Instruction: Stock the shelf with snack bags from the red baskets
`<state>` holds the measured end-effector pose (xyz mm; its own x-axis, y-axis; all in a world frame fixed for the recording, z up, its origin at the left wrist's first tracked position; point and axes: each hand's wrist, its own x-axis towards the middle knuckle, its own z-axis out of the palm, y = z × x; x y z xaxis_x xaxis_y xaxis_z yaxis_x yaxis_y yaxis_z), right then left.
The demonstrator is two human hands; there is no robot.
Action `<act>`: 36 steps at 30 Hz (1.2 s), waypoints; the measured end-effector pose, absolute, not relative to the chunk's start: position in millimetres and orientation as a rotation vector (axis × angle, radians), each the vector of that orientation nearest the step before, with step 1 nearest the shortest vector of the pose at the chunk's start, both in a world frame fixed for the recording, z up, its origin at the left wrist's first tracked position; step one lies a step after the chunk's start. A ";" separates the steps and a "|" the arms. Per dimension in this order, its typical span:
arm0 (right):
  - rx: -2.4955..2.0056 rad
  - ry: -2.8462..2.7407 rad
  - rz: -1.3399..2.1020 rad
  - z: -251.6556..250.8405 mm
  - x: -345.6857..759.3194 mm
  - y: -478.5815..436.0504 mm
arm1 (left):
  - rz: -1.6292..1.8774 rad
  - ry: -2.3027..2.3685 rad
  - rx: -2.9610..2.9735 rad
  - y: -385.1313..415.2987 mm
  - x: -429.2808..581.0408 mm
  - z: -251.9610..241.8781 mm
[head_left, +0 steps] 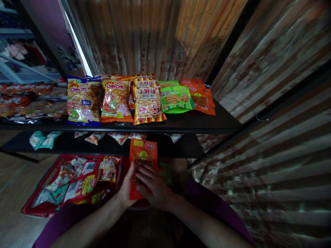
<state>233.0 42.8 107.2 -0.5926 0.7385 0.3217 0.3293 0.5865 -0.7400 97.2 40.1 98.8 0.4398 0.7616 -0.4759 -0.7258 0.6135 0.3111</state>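
Note:
An orange snack packet (143, 146) with a yellow label and a dark brown panel stands in front of the lower shelf. My left hand (127, 187) is closed on its left side, some fingers hidden behind it. Flat across the packet's front lies my right hand (155, 189), its fingers stretched out over the brown panel. On the upper shelf, at the right end of the row, are similar orange packets (203, 98). Green snack bags (177, 100) stand beside them.
Prawn cracker bags (148, 103), orange noodle-snack bags (115, 100) and a blue-edged snack bag (83, 101) line the black upper shelf (212, 124). Small packets lie on the lower shelf (176, 150). A red basket (29, 203) of snacks sits at left. Corrugated sheeting (258, 75) walls the right.

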 end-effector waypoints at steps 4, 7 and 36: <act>-0.947 -1.900 0.730 104.6 242.3 52.0 | 0.978 0.621 0.023 47.8 84.7 103.8; -1.148 -1.559 0.753 99.2 253.4 63.8 | 0.928 0.646 0.031 49.5 78.5 102.3; -1.208 -0.657 1.524 92.8 254.9 113.7 | 0.705 0.563 -0.002 31.1 74.6 85.3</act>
